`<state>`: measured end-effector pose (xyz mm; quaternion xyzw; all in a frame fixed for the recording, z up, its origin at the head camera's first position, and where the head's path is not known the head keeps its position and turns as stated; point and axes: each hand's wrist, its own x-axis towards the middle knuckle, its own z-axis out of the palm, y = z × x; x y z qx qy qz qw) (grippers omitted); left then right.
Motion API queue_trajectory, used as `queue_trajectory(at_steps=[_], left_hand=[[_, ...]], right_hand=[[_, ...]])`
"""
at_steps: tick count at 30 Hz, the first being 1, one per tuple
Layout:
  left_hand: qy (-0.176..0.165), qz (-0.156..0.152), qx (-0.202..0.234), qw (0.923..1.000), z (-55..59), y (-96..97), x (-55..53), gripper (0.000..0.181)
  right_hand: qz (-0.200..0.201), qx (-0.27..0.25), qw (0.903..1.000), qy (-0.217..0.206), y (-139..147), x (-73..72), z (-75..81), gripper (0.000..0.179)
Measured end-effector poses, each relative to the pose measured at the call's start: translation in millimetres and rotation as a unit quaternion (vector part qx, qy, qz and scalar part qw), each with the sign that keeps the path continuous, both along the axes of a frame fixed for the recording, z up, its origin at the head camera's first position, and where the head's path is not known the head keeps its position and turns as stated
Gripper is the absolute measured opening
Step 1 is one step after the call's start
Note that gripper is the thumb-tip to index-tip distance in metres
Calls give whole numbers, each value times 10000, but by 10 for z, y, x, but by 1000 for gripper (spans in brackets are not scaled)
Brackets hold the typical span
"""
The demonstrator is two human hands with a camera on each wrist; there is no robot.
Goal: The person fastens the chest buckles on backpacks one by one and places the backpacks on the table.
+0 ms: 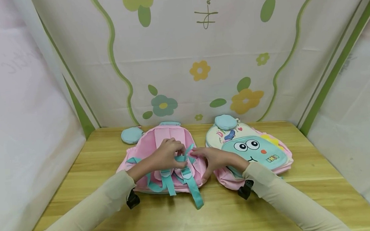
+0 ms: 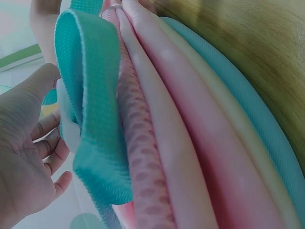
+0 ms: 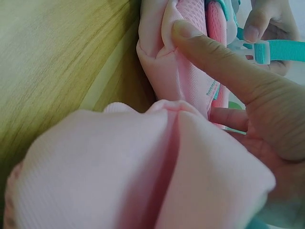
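A pink backpack (image 1: 142, 143) lies with its strap side up, teal webbing straps (image 1: 194, 192) hanging over its near edge. Above its back panel my left hand (image 1: 166, 154) pinches a teal strap beside a clear plastic buckle (image 3: 261, 51); the right wrist view shows the thumb there. My right hand (image 1: 217, 159) holds the bag's right side, its thumb (image 3: 209, 52) pressed on the pink fabric and its fingers over the back panel, partly hidden. In the left wrist view, a teal strap loop (image 2: 97, 100) covers part of the left fingers.
Right of it, a second backpack (image 1: 253, 148) with a teal cartoon-face pocket lies face up, touching my right forearm area. Round light-blue pouches (image 1: 132, 135) sit at the wooden table's (image 1: 104, 152) back. Printed fabric walls (image 1: 175, 59) stand behind and at both sides.
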<state>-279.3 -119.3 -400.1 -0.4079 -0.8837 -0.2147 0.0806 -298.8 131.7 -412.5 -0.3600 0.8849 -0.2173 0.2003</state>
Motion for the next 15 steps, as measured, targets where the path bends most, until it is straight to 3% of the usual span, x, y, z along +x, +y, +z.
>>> queue_trajectory(at_steps=[10,15], left_hand=[[-19,15,164,9999,54,-79,-9,23],[-512,-153,367,9979,117,-161,-9,22]], right_hand=[[-33,37,10000,-70,4,0,13,109],[-1,-27,10000,-78,1,13,4,109]])
